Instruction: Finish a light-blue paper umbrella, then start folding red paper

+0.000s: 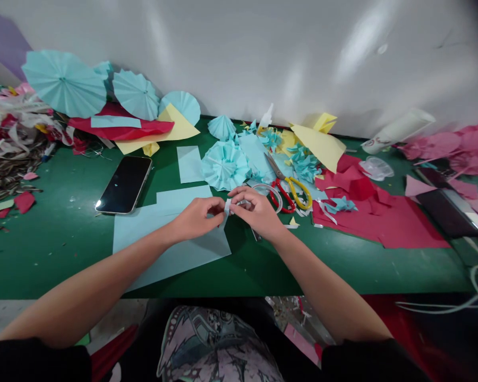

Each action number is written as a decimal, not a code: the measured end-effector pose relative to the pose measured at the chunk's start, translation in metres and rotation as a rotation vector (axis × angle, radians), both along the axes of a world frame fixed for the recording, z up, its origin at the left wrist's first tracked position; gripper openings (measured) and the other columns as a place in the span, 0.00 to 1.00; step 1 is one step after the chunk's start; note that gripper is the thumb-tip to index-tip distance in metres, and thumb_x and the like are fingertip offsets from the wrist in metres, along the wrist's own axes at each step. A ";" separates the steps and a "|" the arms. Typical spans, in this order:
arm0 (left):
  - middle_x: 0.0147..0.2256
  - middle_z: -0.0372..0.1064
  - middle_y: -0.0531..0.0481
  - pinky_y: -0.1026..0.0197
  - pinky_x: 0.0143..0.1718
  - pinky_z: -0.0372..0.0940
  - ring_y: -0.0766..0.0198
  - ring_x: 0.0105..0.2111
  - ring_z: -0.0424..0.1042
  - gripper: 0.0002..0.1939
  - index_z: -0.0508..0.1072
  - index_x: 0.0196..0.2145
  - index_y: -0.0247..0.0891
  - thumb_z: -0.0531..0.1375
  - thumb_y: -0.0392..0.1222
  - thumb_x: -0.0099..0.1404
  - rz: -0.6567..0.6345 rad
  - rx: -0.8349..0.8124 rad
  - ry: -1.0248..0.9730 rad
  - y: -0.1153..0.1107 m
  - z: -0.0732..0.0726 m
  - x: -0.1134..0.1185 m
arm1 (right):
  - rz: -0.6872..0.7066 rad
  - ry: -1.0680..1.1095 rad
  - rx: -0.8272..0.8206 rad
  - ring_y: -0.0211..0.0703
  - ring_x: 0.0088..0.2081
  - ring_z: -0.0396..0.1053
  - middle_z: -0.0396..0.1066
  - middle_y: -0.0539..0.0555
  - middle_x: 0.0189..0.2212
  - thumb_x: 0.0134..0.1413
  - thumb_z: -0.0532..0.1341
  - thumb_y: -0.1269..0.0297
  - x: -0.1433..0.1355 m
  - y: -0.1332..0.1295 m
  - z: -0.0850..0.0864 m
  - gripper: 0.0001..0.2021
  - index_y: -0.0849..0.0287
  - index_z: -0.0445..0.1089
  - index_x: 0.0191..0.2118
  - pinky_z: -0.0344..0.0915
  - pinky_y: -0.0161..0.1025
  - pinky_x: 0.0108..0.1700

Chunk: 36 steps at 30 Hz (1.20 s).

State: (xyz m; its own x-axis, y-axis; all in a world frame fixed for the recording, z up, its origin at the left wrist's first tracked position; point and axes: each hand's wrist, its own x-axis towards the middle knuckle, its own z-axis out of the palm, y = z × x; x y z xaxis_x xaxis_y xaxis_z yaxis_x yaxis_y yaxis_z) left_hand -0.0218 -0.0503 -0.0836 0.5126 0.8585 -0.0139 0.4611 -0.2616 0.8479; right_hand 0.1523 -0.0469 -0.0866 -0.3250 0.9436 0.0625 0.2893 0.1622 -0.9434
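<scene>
My left hand (201, 216) and my right hand (258, 211) meet above the table, fingertips closed on a small pale strip (227, 206). Whether the strip is paper or tape is not clear. Under my left hand lie light blue paper sheets (171, 260). Just beyond my fingers rests a pleated light blue paper rosette (225, 165). Close to my right hand are a ring-shaped tape roll (279, 200), partly hidden by that hand, and scissors (295, 193) with red and yellow handles.
A phone (124, 184) lies to the left on the green table (271, 270). Pleated blue paper fans (66, 82) lean against the wall. Red paper (406, 228) and a black device (448, 212) are on the right. Scraps and cords (11, 159) pile up at far left.
</scene>
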 end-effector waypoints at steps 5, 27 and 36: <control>0.19 0.63 0.57 0.67 0.23 0.54 0.71 0.21 0.62 0.08 0.65 0.25 0.37 0.51 0.38 0.60 0.044 0.004 0.013 0.000 0.000 0.002 | -0.069 -0.142 0.318 0.44 0.42 0.64 0.62 0.56 0.40 0.48 0.58 0.66 0.000 -0.002 -0.004 0.03 0.57 0.62 0.28 0.66 0.43 0.38; 0.27 0.72 0.50 0.63 0.28 0.62 0.63 0.27 0.70 0.09 0.71 0.27 0.36 0.51 0.33 0.58 0.049 0.320 0.192 0.002 -0.007 0.004 | 0.094 -0.782 0.896 0.57 0.53 0.52 0.58 0.63 0.50 0.54 0.51 0.70 0.002 -0.005 -0.006 0.08 0.60 0.67 0.31 0.56 0.56 0.50; 0.28 0.73 0.50 0.62 0.32 0.66 0.63 0.30 0.72 0.09 0.72 0.27 0.36 0.53 0.33 0.60 0.028 0.495 0.128 0.003 -0.018 0.003 | 0.136 -0.820 0.921 0.57 0.53 0.51 0.56 0.63 0.51 0.55 0.50 0.71 0.003 -0.006 -0.007 0.10 0.61 0.67 0.30 0.56 0.55 0.50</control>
State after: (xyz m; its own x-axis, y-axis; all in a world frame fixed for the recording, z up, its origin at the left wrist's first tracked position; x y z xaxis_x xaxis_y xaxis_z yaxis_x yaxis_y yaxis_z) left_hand -0.0191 -0.0470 -0.1013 0.5098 0.7918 0.3365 0.5658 -0.6032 0.5621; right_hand 0.1550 -0.0531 -0.0939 -0.6731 0.6114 0.4161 0.6686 0.7436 -0.0109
